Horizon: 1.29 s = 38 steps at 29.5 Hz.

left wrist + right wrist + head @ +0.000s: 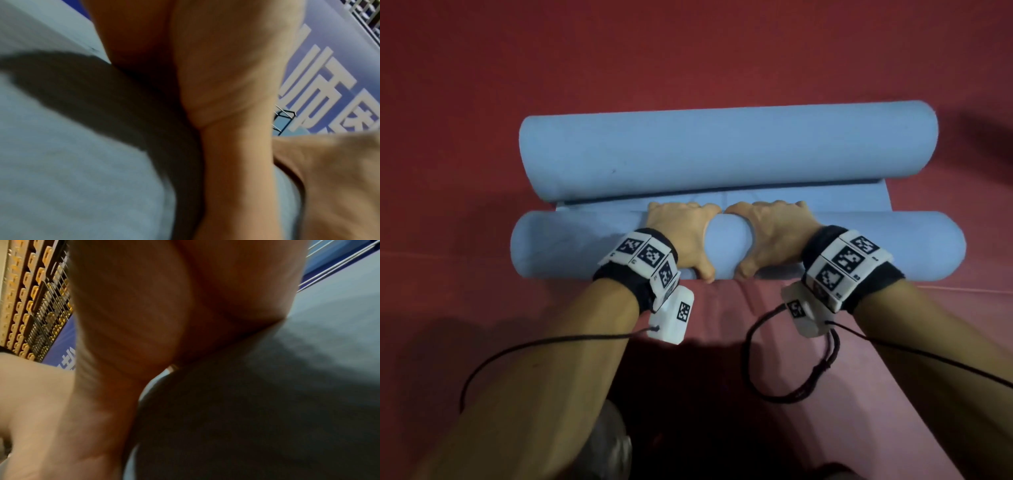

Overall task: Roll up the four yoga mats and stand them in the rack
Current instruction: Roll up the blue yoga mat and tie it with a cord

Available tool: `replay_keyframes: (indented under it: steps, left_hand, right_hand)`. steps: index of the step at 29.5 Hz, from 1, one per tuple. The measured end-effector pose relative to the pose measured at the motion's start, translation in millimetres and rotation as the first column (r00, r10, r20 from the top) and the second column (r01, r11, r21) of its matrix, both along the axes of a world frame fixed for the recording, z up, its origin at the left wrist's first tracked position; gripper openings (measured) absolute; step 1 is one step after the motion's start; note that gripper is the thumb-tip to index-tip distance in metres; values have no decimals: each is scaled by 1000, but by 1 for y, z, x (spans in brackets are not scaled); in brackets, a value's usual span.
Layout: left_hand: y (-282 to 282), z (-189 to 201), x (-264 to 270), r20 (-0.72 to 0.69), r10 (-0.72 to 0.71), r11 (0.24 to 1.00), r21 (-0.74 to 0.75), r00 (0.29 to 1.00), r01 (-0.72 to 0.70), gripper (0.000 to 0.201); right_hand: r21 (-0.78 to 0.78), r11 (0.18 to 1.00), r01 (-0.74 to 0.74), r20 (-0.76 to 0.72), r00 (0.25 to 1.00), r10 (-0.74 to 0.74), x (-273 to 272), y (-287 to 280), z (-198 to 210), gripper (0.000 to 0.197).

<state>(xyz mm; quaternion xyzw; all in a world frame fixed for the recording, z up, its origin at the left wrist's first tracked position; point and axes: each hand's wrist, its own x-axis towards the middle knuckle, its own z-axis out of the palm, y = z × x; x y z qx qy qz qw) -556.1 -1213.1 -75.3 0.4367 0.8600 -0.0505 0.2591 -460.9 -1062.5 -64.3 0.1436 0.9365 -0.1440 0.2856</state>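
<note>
You are kneeling over a dull red padded floor (482,68) that is filling the head view from edge to edge. In the left wrist view, a blue wall banner with large white characters (320,84) is showing at the right of the frame, with a black wire frame (284,121) below it; what that frame is cannot be told.

The near light blue foam yoga mat roll (893,246) is lying across the middle of the frame, its long axis running left to right. A flat strip of the same mat (619,205) is stretching away from it to a second, thicker light blue roll (722,150) lying parallel just beyond, in the upper half.

Your left hand (681,240) and right hand (767,236) are sitting side by side on the near roll's middle, nearly touching. Each is curling over the top, fingers wrapping down the far side and thumb hooking the near side, gripping the roll.
</note>
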Motion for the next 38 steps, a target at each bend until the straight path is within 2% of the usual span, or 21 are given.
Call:
replay_keyframes:
  steps: [3,5,8,10,12,14,16,19,22,24,28,32,35,38]
  left_hand:
    - [-4,3,5,87,1,999,-33,996,2,106]
    - [-1,5,-3,144,23,999,-35,989,-18,104]
    - [2,4,-15,252,47,999,-24,967,-42,98]
    - [0,1,-19,265,34,999,10,964,-39,98]
    - [-4,-4,-16,200,56,994,78,978,-73,94]
    - [-7,-10,-9,64,142,970,192,988,-151,88]
    - [-8,-18,2,-86,260,920,325,962,-220,74]
    - [-8,-32,12,-248,344,859,473,906,-196,54]
    - [-2,-38,11,-298,381,824,539,875,-175,43]
    - [1,-38,8,-281,396,801,571,874,-179,44]
    - [8,-34,-2,-209,388,816,530,898,-229,52]
    - [13,-30,-7,-204,385,844,472,900,-254,52]
    - [17,-28,-16,-161,381,854,439,911,-279,45]
    - [26,-26,-32,-108,385,870,374,917,-321,49]
  right_hand:
    - [-45,999,-18,21,1000,19,13,-5,-1,92]
    - [-68,997,40,-17,999,-41,19,-6,-2,85]
    - [-9,979,204,-172,964,-203,26,-14,-11,62]
    - [80,967,242,-313,927,-206,28,-24,-18,61]
    - [137,959,247,-396,901,-176,23,-25,-24,60]
    - [120,955,270,-433,880,-195,11,-18,-26,52]
    - [82,956,280,-446,868,-216,0,-9,-27,44]
    - [79,956,281,-485,849,-209,-4,-6,-31,43]
    - [87,959,271,-516,835,-189,0,-9,-34,47]
    - [100,959,266,-516,838,-179,0,-9,-35,47]
    - [145,935,325,-477,850,-222,-3,-7,-34,37]
    - [79,948,309,-480,845,-236,-9,0,-34,48]
    - [54,958,282,-419,877,-235,-16,4,-30,60]
    - [104,952,288,-408,885,-223,-18,5,-28,50]
